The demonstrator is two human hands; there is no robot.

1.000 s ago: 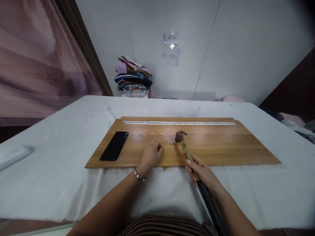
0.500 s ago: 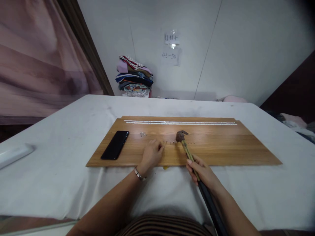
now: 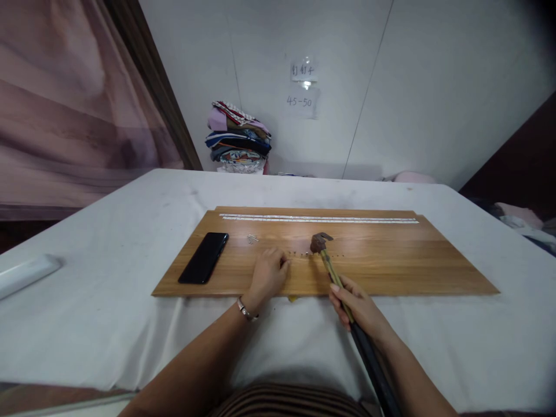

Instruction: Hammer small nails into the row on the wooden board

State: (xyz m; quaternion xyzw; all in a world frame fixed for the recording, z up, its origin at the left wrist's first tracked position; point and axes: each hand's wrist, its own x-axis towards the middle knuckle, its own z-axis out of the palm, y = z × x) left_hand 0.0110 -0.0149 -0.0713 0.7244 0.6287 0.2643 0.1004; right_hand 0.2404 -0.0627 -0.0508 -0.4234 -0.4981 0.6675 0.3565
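My right hand (image 3: 357, 301) is wrapped round the handle of a claw hammer (image 3: 330, 270), whose rusty head rests on or just above the wooden board (image 3: 412, 260). A row of small nails (image 3: 295, 253) runs across the board's middle, partly hidden by the hammer head. On the board just left of that row lies my left hand (image 3: 269, 272), its fingers curled and closed. Whatever they may hold is hidden. Beyond it are several loose nails (image 3: 252, 238) in a small heap.
A black phone (image 3: 203, 258) lies on the board's left end. Two white measuring strips (image 3: 321, 219) run along its far side. The board lies on a white-covered table (image 3: 108, 249). Folded clothes (image 3: 238, 139) are stacked by the wall, and a white object (image 3: 28, 273) sits far left.
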